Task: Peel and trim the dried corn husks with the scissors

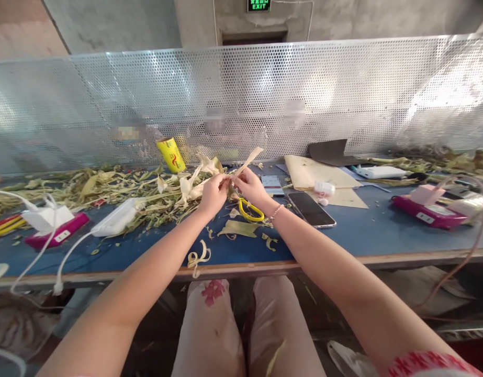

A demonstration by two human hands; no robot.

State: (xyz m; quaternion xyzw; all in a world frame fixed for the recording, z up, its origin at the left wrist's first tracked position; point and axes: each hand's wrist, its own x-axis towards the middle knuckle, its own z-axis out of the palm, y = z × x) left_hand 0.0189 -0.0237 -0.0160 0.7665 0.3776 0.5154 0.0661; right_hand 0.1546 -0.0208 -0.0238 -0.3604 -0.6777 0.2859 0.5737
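Using the yellow scissors (251,210) as the marker: well left of them there's a messy pile of dry leaves (108,188). Just up-left of them the left hand (213,192) is pinched on a pale leaf strip (249,158), which pokes up and right from between both hands. The right hand (251,187), directly above the scissors, pinches the same strip. A phone (311,209) lies right of the scissors.

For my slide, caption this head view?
Left hand and right hand pinch a leaf strip near yellow scissors.
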